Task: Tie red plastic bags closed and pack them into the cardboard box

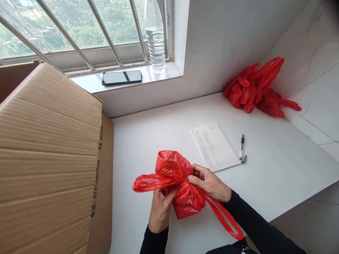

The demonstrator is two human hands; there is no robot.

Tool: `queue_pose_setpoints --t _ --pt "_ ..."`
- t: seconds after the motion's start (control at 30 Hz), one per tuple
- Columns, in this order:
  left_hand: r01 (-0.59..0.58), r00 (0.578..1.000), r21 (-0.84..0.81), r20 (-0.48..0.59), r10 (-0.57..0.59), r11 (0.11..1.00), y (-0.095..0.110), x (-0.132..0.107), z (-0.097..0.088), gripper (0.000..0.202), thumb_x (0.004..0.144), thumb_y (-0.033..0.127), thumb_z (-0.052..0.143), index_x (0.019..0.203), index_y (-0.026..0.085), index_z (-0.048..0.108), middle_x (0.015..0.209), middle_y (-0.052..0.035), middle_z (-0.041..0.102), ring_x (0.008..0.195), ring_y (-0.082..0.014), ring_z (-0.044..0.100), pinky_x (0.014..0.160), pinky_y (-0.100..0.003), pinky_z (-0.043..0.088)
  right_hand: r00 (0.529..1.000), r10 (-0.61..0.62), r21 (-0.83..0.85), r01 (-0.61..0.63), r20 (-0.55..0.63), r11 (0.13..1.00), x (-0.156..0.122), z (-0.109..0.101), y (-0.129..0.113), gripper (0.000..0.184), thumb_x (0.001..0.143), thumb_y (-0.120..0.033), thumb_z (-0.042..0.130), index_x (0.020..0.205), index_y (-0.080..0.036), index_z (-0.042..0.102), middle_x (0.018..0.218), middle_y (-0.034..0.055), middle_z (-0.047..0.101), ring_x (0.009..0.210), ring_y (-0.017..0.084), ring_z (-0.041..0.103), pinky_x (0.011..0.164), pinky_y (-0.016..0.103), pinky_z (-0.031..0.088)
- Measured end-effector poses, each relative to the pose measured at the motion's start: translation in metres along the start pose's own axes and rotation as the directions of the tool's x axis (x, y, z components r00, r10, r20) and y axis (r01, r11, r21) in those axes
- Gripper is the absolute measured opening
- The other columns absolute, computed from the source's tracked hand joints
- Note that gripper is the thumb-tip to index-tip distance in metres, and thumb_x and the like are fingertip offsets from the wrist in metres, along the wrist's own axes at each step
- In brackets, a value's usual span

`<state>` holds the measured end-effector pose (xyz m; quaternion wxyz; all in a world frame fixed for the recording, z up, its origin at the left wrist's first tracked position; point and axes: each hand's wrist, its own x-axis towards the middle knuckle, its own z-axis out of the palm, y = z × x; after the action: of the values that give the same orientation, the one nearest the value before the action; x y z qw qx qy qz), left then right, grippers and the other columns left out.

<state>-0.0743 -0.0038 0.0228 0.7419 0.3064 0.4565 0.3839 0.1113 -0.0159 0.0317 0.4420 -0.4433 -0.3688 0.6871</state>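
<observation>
A red plastic bag [174, 176] is bunched up just above the white table [278, 169], near its front edge. My left hand [161, 208] grips the bag from below, fingers closed into the plastic. From the right, my right hand [209, 181] pinches the gathered middle of the bag. One handle loop of the bag trails down toward my right sleeve. Both of my sleeves are black.
A big cardboard box [50, 158] with an open flap fills the left side. A printed sheet [215, 146] and a pen [242, 148] lie beyond my hands. More red bags [258, 88] are heaped in the far right corner. A phone [122, 77] and water bottle [156, 38] stand on the windowsill.
</observation>
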Motion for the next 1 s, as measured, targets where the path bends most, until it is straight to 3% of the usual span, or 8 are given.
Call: queue_pose_setpoints --t 0.1,0.2,0.3,0.4,0.6,0.73,0.8,1.0 --pt "0.053 0.998 -0.035 0.036 -0.052 0.998 0.003 -0.003 0.005 0.032 0.078 0.028 0.080 0.106 0.017 0.071 0.113 -0.0121 0.072 0.110 -0.0304 0.063 0.093 -0.039 0.050 0.996 -0.050 0.029 0.052 -0.071 0.998 0.001 0.001 0.002 0.026 0.092 -0.045 0.065 0.101 -0.020 0.063 0.098 0.0038 0.068 0.090 0.019 0.064 0.085 0.035 0.051" --pt "0.080 0.996 -0.056 0.031 -0.079 0.995 0.005 -0.005 0.008 0.035 0.079 0.030 0.079 0.110 0.017 0.070 0.114 -0.0129 0.071 0.110 -0.0310 0.063 0.091 -0.039 0.051 0.993 -0.040 0.053 0.046 -0.109 0.998 0.000 0.002 0.004 0.029 0.092 -0.047 0.063 0.107 -0.022 0.062 0.101 0.0038 0.068 0.092 0.019 0.065 0.084 0.034 0.052" --pt "0.038 0.999 -0.056 -0.037 -0.040 0.998 0.004 -0.003 0.004 0.032 0.078 0.028 0.080 0.106 0.016 0.071 0.105 -0.0109 0.074 0.104 -0.0296 0.066 0.089 -0.037 0.051 0.999 0.034 -0.020 -0.034 -0.019 0.999 -0.003 0.000 0.003 0.040 0.090 -0.045 0.068 0.122 -0.023 0.059 0.108 0.0048 0.068 0.100 0.020 0.064 0.094 0.038 0.049" --pt "0.024 0.997 -0.076 -0.075 -0.030 0.997 0.003 0.000 -0.001 0.032 0.077 0.026 0.081 0.107 0.017 0.070 0.097 -0.0074 0.075 0.097 -0.0269 0.068 0.086 -0.035 0.052 0.993 0.094 -0.058 -0.090 0.068 0.994 -0.005 0.000 0.000 0.041 0.087 -0.044 0.071 0.119 -0.020 0.063 0.103 0.0059 0.070 0.096 0.021 0.065 0.091 0.039 0.050" --pt "0.031 0.994 -0.055 -0.107 -0.037 0.998 -0.003 0.001 -0.003 0.033 0.075 0.022 0.080 0.106 0.017 0.071 0.100 -0.0065 0.075 0.092 -0.0247 0.069 0.080 -0.031 0.052 0.993 0.059 -0.020 -0.057 0.100 0.998 -0.005 0.009 -0.006 0.038 0.093 -0.048 0.062 0.116 -0.018 0.066 0.105 0.0065 0.070 0.097 0.022 0.065 0.092 0.039 0.050" --pt "0.029 0.990 0.020 -0.140 -0.026 0.999 -0.003 -0.001 -0.004 0.032 0.072 0.025 0.081 0.102 0.016 0.072 0.098 -0.0079 0.075 0.093 -0.0267 0.069 0.080 -0.033 0.053 0.982 0.061 -0.047 -0.053 0.180 0.998 -0.005 0.010 -0.005 0.040 0.088 -0.045 0.070 0.118 -0.018 0.066 0.109 0.0065 0.070 0.101 0.023 0.065 0.095 0.040 0.049" --pt "0.031 0.992 0.013 -0.126 -0.029 0.999 0.000 -0.003 -0.004 0.032 0.072 0.027 0.081 0.101 0.016 0.071 0.100 -0.0088 0.074 0.095 -0.0276 0.068 0.083 -0.034 0.053 0.985 0.052 -0.051 -0.044 0.162 0.998 -0.004 0.008 -0.002 0.038 0.087 -0.043 0.071 0.115 -0.018 0.068 0.104 0.0060 0.070 0.097 0.022 0.065 0.094 0.039 0.049" --pt "0.081 0.995 -0.161 -0.052 -0.090 0.984 0.008 -0.009 -0.004 0.045 0.078 0.024 0.075 0.121 0.024 0.061 0.117 -0.0086 0.069 0.111 -0.0280 0.062 0.093 -0.038 0.050 0.999 0.045 0.007 -0.045 0.013 0.999 -0.002 0.005 0.005 0.033 0.093 -0.046 0.062 0.108 -0.018 0.067 0.097 0.0045 0.070 0.089 0.019 0.065 0.084 0.035 0.051"
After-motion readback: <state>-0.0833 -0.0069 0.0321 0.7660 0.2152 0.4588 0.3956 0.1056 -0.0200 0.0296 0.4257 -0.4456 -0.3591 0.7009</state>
